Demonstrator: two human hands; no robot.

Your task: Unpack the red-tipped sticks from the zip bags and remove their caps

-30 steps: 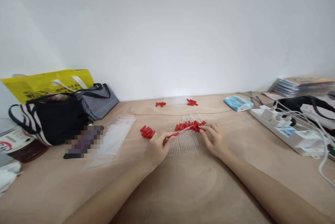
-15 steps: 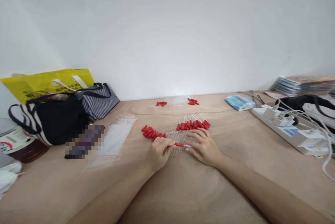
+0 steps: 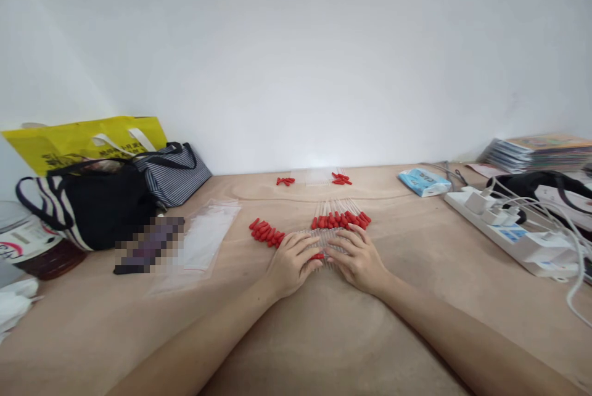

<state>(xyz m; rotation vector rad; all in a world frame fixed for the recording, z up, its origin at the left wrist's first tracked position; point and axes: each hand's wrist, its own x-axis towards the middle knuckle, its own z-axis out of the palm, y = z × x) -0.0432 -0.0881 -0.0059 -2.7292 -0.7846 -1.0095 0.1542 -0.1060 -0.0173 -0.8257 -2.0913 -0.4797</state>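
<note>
My left hand (image 3: 290, 261) and my right hand (image 3: 357, 258) meet fingertip to fingertip low on the wooden table (image 3: 324, 334). Between them is a thin clear tube with a red cap (image 3: 318, 256). My left fingers are curled in a pinch at the cap end. My right fingers close on the tube's other end and rest on a row of bare clear tubes (image 3: 324, 237). Just beyond lies a fan of capped tubes (image 3: 340, 219). A loose heap of red caps (image 3: 265, 232) lies left of my left hand.
More red caps (image 3: 285, 181) and tubes (image 3: 341, 179) lie near the wall. A clear plastic bag (image 3: 203, 239), a dark flat object (image 3: 148, 245), bags (image 3: 92, 205) and a jar (image 3: 28, 248) sit left. A tissue pack (image 3: 423, 182), power strip (image 3: 509, 232) and books (image 3: 536, 150) sit right.
Both hands drew back from the capped fan toward me, carrying one red-capped tube, and closed together over the bare tubes. The head camera shifted slightly.
</note>
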